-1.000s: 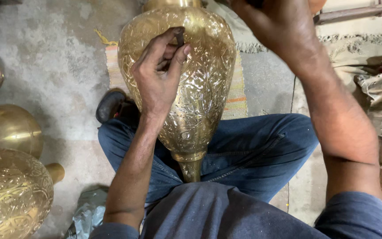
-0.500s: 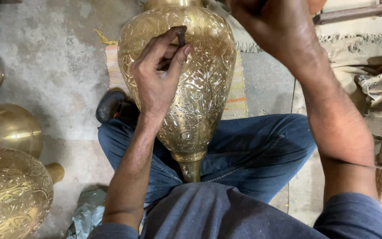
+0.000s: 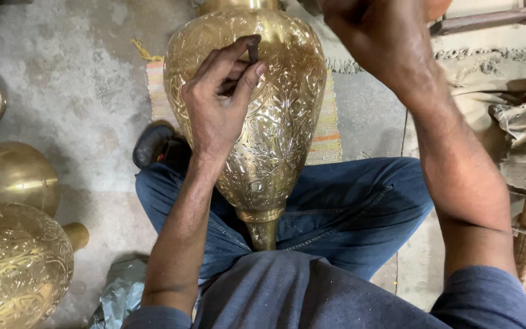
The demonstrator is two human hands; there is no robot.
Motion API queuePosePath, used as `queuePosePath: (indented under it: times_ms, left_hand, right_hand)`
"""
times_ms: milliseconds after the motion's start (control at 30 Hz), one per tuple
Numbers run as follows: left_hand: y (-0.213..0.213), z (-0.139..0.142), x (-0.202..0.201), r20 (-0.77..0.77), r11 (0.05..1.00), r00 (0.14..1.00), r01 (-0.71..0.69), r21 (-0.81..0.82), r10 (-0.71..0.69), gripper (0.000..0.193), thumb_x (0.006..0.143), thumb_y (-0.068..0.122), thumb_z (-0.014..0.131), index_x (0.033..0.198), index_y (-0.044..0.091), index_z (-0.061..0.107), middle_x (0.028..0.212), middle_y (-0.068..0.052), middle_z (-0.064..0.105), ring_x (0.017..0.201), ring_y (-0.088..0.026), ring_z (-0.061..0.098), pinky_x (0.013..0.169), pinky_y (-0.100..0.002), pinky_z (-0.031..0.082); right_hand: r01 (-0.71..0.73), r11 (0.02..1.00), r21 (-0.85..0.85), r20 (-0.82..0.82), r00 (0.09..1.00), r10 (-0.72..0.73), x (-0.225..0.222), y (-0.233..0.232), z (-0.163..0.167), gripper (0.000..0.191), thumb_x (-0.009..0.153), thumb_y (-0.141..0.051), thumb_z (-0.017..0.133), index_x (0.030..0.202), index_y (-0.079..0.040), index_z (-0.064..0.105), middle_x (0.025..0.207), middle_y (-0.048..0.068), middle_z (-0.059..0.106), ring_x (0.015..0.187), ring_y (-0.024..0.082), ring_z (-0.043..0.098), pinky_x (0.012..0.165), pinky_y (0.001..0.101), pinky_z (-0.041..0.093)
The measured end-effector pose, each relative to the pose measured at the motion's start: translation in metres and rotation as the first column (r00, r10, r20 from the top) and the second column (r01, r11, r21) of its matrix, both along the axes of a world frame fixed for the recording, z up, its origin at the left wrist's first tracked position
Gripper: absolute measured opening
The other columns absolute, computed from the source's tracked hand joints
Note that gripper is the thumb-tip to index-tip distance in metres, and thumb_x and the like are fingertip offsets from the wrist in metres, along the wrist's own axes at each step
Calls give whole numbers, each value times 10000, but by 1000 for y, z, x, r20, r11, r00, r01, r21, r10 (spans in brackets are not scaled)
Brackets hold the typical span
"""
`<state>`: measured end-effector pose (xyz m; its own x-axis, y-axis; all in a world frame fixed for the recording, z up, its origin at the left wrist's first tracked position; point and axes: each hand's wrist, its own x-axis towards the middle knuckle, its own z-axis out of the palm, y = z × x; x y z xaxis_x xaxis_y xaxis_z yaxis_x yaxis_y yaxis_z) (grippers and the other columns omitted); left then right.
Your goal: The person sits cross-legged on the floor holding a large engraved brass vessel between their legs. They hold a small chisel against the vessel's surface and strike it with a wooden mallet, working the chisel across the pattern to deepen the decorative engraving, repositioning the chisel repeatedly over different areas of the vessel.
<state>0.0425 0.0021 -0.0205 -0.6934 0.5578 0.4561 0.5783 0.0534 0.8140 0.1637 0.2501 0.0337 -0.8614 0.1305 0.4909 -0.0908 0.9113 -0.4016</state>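
The engraved brass vase point(image 3: 257, 116) lies across my lap, narrow foot toward my body and wide shoulder out over the striped mat point(image 3: 327, 134) on the concrete floor point(image 3: 62, 79). To my left stand another engraved brass vessel point(image 3: 13, 262) and two plain ones point(image 3: 10, 176). My right hand point(image 3: 385, 42) is raised above the vase, fist closed; what it grips runs out of view at the top edge, so I cannot tell. My left hand point(image 3: 217, 109) rests on the vase's belly, thumb and fingers pinched shut on a small dark punch point(image 3: 254, 47) set against the metal. I judge that the risk is slippage: the rounded surface is only cradled by my legs, so an off-centre blow could skid the punch, scar the pattern, or land on my pinching fingers.
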Motion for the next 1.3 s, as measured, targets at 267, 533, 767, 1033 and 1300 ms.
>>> queuePosePath:
  times_ms: [267,533,767,1033,1300]
  left_hand:
    - [0,3,-1,-23,1000,1000,11,-18,-11,296,1018,207,773,1282,96,700,1107,-87,774,942,-175,799,767,-322,720]
    - [-1,3,-3,4,999,999,40,-23,-39,292,1017,192,769,1289,107,703,1119,-87,774,951,-167,802,771,-316,714]
    - [-3,3,-5,-7,998,999,47,-44,-47,296,1016,205,766,1285,98,703,1114,-90,776,940,-174,804,782,-324,711]
    - [-3,-5,-8,-21,999,999,50,-22,-50,300,1025,232,770,1289,107,702,1126,-84,768,967,-192,804,799,-344,718]
    - [-2,1,-9,-39,997,997,61,-48,-63,302,1017,241,767,1269,85,709,1115,-85,768,960,-185,800,801,-324,707]
  right_hand:
    - [14,999,52,-6,1000,-13,-1,1,2,88,1111,-63,729,1043,-41,677,795,72,699,670,139,668,559,274,525]
    - [3,997,-75,-66,998,-8,2,-2,-4,217,1129,-91,769,1023,-11,598,760,88,584,634,184,586,566,334,499]
    - [64,987,146,17,998,-68,-4,1,-8,181,1061,-56,756,911,-40,657,642,66,600,516,174,566,457,330,464]
    - [-99,995,-12,-118,988,97,-4,-12,15,115,1039,1,663,1154,-2,651,898,77,701,810,160,722,712,300,591]
    - [-42,990,-132,-30,999,39,1,-15,10,93,1028,-15,731,1042,17,645,899,90,687,773,190,686,658,351,585]
